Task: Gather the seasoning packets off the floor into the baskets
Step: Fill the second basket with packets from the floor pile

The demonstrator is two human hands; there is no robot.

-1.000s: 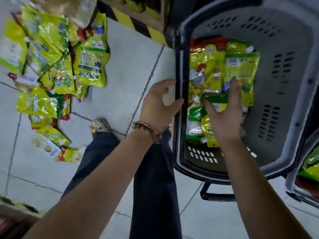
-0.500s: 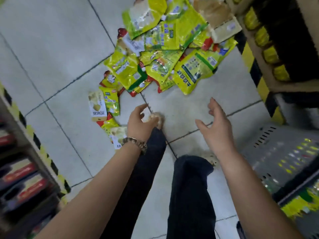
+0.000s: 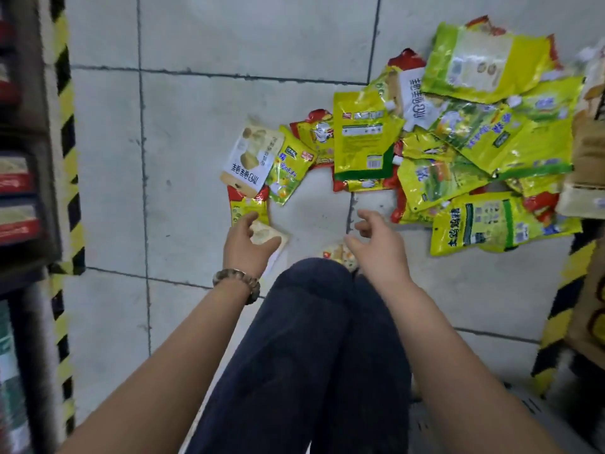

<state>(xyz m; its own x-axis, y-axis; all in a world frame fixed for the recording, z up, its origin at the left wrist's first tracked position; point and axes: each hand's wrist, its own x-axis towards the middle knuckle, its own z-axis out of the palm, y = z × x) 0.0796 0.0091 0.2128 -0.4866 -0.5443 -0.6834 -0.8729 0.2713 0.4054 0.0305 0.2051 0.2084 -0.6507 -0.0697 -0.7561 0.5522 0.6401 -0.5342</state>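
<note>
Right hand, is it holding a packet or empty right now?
Empty. The right hand hangs with fingers loosely curled over bare floor tile, short of the packet pile, nothing between them.

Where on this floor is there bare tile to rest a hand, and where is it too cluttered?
Bare tile runs wide between the striped shelf edge and the white packet. A small gap lies between the left hand and right hand, below the green-edged packet. The packet pile crowds the right side.
</note>
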